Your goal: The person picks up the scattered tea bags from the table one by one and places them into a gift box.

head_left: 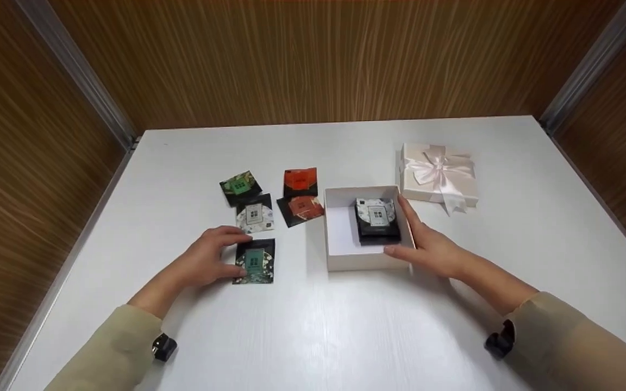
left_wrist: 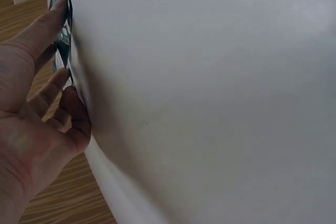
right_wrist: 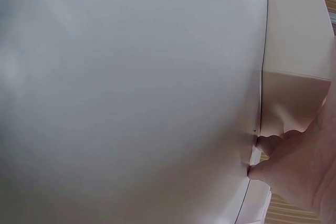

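My left hand point(head_left: 210, 255) is at a black-and-green sachet point(head_left: 255, 262) on the table, thumb on its lower left and index finger at its top edge. The left wrist view shows the thumb on the sachet point(left_wrist: 60, 24), the other fingers curled low beside it. My right hand point(head_left: 435, 250) grips the right side of an open white box point(head_left: 364, 263), thumb at the front rim and index finger near the back right corner. Inside the box, toward its right, lies a stack of black sachets, topped by a white floral one point(head_left: 377, 214).
Beyond the left hand lie a green sachet point(head_left: 240, 187) and a white floral sachet point(head_left: 255, 214). Nearer the box are an orange sachet point(head_left: 300, 182) and a red-brown one point(head_left: 305, 208). Behind the box, to the right, sits a cream lid point(head_left: 421, 187) with a ribbon bow point(head_left: 439, 165).
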Demonstrator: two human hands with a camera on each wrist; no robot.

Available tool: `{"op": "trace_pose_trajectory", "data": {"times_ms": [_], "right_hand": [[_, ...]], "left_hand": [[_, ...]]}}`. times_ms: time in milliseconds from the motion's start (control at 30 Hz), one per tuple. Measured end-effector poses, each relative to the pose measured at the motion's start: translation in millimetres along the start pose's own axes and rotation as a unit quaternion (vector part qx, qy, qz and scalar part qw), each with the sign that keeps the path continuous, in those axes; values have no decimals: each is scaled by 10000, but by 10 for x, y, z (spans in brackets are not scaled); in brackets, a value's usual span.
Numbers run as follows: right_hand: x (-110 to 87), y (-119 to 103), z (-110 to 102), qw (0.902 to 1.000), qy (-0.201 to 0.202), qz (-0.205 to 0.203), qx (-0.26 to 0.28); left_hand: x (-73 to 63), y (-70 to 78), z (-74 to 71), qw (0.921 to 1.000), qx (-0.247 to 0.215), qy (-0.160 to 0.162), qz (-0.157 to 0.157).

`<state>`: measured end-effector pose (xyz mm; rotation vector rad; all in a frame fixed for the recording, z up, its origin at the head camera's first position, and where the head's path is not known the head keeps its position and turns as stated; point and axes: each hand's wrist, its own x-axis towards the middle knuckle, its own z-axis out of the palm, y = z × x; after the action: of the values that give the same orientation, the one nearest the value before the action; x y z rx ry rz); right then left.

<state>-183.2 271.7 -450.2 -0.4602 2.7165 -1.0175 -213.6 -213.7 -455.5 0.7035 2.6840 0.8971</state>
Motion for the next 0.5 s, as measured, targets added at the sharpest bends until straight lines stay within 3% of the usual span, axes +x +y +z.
{"op": "trace_pose_trajectory", "data": {"times_ms": [500], "right_hand": [[13,12,7,10000,-4,22,-44]], "left_hand": [[1,4,3,9999,89,-45,22]]}}
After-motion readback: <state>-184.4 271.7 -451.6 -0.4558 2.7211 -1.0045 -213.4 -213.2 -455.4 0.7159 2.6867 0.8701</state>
